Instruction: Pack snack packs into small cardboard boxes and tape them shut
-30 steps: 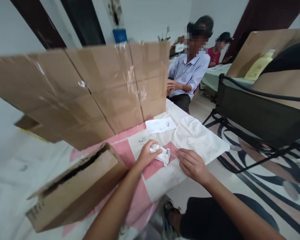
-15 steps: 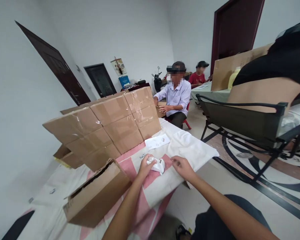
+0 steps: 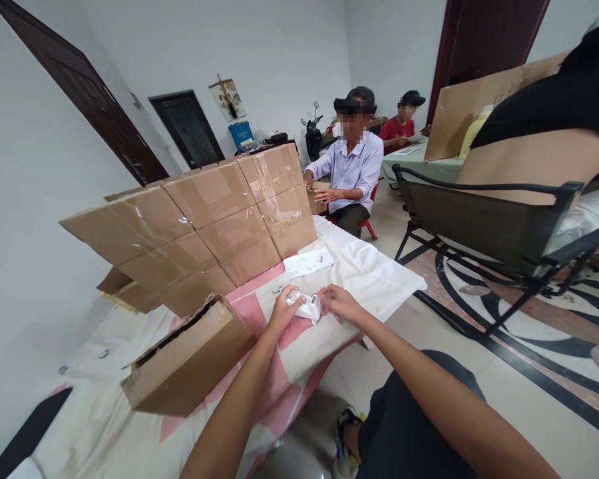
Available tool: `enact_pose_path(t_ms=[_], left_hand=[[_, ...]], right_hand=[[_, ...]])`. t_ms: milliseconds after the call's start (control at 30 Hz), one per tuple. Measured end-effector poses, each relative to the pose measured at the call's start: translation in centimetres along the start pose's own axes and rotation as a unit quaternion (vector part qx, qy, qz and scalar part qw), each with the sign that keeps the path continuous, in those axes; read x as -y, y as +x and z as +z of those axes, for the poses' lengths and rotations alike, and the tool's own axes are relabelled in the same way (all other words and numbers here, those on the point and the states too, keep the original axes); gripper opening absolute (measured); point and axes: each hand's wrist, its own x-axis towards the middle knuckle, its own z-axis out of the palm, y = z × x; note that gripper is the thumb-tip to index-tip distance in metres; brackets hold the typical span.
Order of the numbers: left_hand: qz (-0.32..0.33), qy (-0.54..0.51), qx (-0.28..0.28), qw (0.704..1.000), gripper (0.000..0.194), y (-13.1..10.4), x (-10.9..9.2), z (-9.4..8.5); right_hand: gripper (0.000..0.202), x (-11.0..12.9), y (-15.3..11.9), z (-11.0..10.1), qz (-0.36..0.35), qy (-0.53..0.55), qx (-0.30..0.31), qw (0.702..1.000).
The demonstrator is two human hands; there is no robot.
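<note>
My left hand (image 3: 283,310) grips a small white object (image 3: 307,308) just above the pink-and-white cloth on the table (image 3: 299,346). My right hand (image 3: 340,303) touches the same object from the right with its fingertips. What the object is stays unclear. A white paper sheet (image 3: 308,261) with small items on it lies just beyond my hands. An open cardboard box (image 3: 190,359) lies on its side to the left of my left forearm.
A wall of stacked, taped cardboard boxes (image 3: 219,226) stands behind my hands. A white cloth (image 3: 379,276) covers the table's right corner. A dark folding chair (image 3: 479,226) stands to the right. Two seated people (image 3: 352,166) are at the back.
My right hand has moved left onto the white object that my left hand holds. The view has lifted and pulled back, showing more of the room.
</note>
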Motion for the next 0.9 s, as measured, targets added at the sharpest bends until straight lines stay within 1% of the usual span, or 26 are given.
enact_pose_path(t_ms=[67, 200, 300, 400, 467, 600, 733, 800, 833, 900], left_hand=[[0.004, -0.002, 0.000, 1.000, 0.024, 0.0, 0.0, 0.0], [0.009, -0.007, 0.000, 1.000, 0.022, 0.0, -0.1, 0.1], [0.011, -0.012, 0.003, 1.000, 0.022, 0.0, -0.1, 0.1], [0.015, -0.017, 0.004, 1.000, 0.022, 0.0, 0.0, 0.1], [0.017, -0.019, 0.005, 1.000, 0.022, 0.0, 0.1, 0.1], [0.016, -0.019, 0.006, 1.000, 0.022, 0.1, 0.1, 0.1], [0.017, -0.017, 0.007, 1.000, 0.023, 0.1, -0.1, 0.0], [0.020, -0.019, 0.009, 1.000, 0.023, 0.1, -0.3, 0.0], [0.021, -0.019, 0.010, 1.000, 0.023, 0.1, -0.3, 0.0], [0.021, -0.019, 0.011, 1.000, 0.023, 0.0, -0.4, 0.0]], right_hand=[[0.009, 0.2, 0.2, 0.0, 0.006, -0.018, 0.003, 1.000], [0.011, 0.4, 0.0, 0.1, -0.001, -0.049, 0.028, 0.998], [0.022, 0.3, -0.4, 0.0, -0.027, -0.068, 0.039, 0.997], [0.032, 0.2, -0.8, 0.0, -0.068, -0.093, 0.038, 0.993], [0.035, 0.2, -1.0, 0.0, -0.093, -0.111, 0.030, 0.989], [0.032, 0.4, -1.6, 0.1, -0.124, -0.153, -0.002, 0.980], [0.020, 0.7, -2.7, 0.5, -0.156, -0.268, -0.055, 0.949], [0.013, 0.8, -3.1, 0.8, -0.151, -0.283, -0.074, 0.944], [0.013, 0.9, -3.1, 0.9, -0.140, -0.273, -0.080, 0.949], [0.019, 1.0, -2.9, 0.9, -0.107, -0.239, -0.078, 0.962]])
